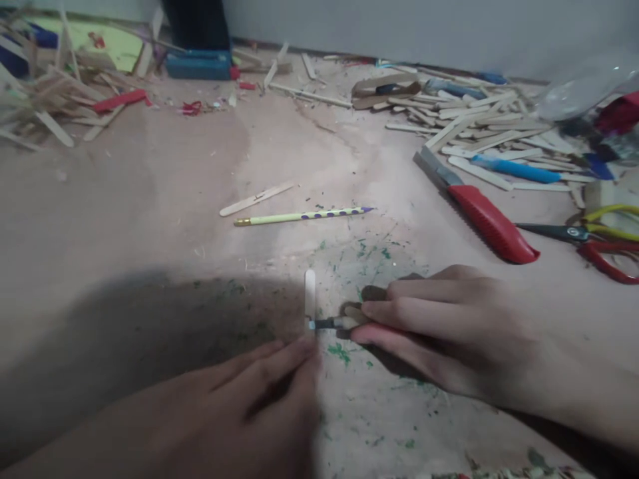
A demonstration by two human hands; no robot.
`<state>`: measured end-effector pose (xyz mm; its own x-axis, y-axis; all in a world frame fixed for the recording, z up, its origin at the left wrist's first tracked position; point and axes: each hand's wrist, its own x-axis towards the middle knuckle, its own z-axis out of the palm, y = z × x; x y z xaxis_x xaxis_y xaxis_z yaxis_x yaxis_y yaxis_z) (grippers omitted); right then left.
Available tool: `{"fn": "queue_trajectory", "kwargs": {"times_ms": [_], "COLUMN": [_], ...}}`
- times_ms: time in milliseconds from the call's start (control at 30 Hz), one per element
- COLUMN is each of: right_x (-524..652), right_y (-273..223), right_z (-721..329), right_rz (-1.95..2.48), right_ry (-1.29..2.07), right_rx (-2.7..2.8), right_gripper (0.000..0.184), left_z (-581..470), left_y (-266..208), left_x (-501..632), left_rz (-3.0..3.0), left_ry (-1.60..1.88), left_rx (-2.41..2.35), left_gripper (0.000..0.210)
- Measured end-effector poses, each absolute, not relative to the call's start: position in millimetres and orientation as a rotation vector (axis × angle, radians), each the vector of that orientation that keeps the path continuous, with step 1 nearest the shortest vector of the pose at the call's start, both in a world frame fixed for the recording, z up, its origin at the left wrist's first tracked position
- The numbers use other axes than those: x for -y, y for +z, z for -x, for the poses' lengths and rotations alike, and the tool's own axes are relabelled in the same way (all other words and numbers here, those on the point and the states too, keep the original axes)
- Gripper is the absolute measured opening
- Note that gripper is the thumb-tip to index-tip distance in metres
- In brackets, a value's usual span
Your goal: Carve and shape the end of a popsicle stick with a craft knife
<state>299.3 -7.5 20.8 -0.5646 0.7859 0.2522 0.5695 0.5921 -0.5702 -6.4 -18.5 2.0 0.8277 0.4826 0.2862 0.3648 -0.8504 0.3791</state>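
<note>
My left hand point(259, 392) pins a flat, round-ended wooden stick point(310, 299) near the counter's point(150, 199) front edge, fingers together on its lower end. My right hand point(439, 326) is clamped on a thin dark-tipped tool point(327, 324), its body hidden, tip touching the stick.
</note>
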Motion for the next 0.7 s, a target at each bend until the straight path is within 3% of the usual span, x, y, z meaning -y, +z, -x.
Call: {"fn": "queue_trajectory", "kwargs": {"times_ms": [267,533,633,700], "right_x": [6.5,-1.9,-5.4,-5.2], "right_y": [27.5,31.3,35.3,40.4], "right_z": [-306.1,-312.7,-310.0,-307.2], "right_rz": [1.132,1.240,1.253,1.272], "right_ry": [0.634,0.718,0.733,0.691], "right_rx": [2.240,2.118,2.095,2.083], "right_gripper": [0.025,0.024,0.027,0.025], "left_z": [-3.3,25.5,32.9,27.7], "left_y": [10.0,17.4,22.2,24.4], "left_x": [8.8,-4.1,-24.1,-34.7], "left_rz": [-2.905,-2.989,-3.066,-3.148], "left_ry": [0.479,0.369,0.335,0.332], "left_rx": [-0.525,-0.529,-0.543,-0.563], "left_gripper": [0.027,0.019,0.029,0.025]}}
